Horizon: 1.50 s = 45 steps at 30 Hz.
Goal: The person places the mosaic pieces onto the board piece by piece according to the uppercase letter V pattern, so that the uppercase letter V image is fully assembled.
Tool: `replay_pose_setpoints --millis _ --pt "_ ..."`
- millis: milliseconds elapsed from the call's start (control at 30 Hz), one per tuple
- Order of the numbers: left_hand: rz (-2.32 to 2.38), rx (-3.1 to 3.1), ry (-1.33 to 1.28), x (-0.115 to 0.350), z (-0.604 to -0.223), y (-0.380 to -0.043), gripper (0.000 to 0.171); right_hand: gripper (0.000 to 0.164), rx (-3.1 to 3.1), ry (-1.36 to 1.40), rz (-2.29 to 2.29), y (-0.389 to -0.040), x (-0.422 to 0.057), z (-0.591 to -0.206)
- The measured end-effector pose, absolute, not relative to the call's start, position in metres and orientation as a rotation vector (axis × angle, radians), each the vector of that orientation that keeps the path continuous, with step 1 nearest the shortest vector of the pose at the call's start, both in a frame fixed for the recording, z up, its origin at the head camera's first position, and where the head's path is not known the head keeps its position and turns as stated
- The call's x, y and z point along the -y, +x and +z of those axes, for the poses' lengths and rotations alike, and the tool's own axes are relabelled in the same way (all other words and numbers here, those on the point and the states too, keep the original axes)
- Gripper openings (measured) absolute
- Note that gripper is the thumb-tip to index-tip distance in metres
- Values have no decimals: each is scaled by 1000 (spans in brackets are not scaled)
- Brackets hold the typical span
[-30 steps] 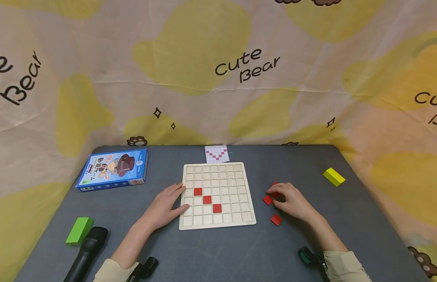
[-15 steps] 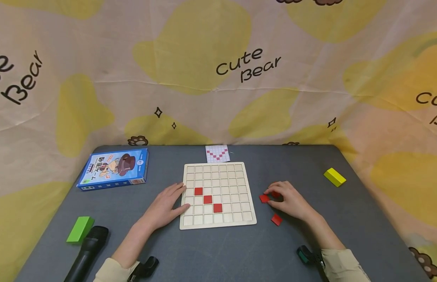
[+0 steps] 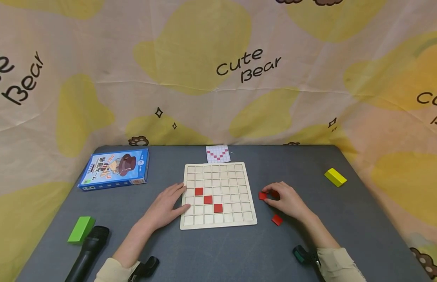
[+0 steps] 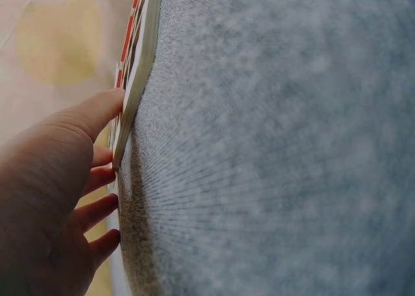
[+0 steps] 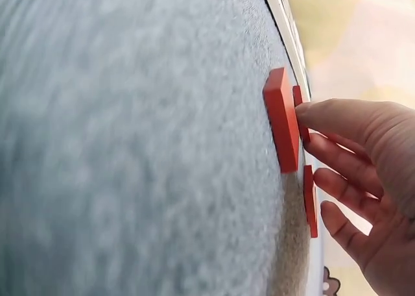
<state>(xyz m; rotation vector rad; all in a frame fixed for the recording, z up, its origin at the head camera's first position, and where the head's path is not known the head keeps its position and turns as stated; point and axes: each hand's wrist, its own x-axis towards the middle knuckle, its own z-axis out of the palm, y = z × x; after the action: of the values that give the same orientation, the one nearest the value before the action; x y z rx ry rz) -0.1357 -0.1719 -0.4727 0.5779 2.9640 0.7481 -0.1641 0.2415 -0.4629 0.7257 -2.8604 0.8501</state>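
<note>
A grey table bears a pale gridded board. The left hand rests on the board's left edge, fingers loosely extended and clasping nothing; an uneven push from it could skew the board. The right hand, apart from the right edge, pinches one red tile between thumb and finger; so slight a hold on so thin a piece could let it twist or drop. A second tile lies by its lower fingers, where a careless fingertip could shove it. A loose tile lies nearer the person; three seated tiles run diagonally in the grid and could be knocked if the board were jolted.
</note>
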Motion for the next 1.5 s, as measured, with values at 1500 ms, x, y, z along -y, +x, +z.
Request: replay_pose_setpoints --millis 1500 --pt "756 -2945 539 173 -475 -136 70 22 2791 708 1266 -195 -90 -468"
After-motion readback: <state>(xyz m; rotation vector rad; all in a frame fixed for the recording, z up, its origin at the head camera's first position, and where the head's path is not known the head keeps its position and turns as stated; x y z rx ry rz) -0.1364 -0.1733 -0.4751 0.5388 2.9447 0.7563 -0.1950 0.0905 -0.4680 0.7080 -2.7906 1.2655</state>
